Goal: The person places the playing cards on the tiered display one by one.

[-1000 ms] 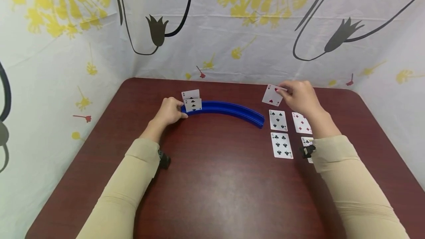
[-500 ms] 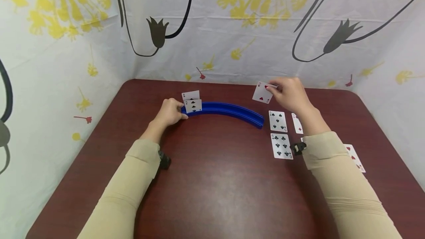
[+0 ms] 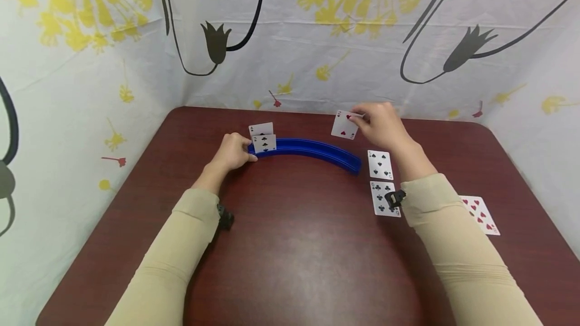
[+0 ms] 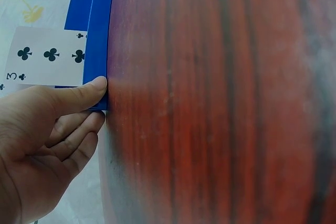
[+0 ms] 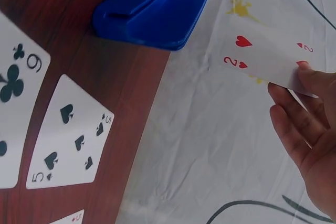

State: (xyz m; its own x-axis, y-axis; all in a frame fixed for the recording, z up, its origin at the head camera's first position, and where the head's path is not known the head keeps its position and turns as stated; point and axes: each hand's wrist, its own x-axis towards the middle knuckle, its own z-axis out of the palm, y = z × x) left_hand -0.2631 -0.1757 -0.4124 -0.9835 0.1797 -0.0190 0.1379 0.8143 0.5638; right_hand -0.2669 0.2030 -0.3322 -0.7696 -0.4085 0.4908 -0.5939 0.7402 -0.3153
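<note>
A curved blue card holder lies across the back of the table. My left hand grips its left end, thumb on the front face in the left wrist view. Upright in the holder beside that hand stand a three of clubs and, behind it, an ace partly covered. My right hand pinches a two of hearts by its edge between thumb and fingers. That card is raised above the back of the table, beyond the holder's right end, its face toward me.
Right of the holder, a five of spades and a six of clubs lie face up. A hearts card lies farther right, partly under my right sleeve. The corner of a diamonds card shows in the right wrist view. A patterned cloth hangs behind the table.
My right hand has moved left with the two of hearts, from above the loose cards toward the holder. My left hand and the holder have stayed in place.
</note>
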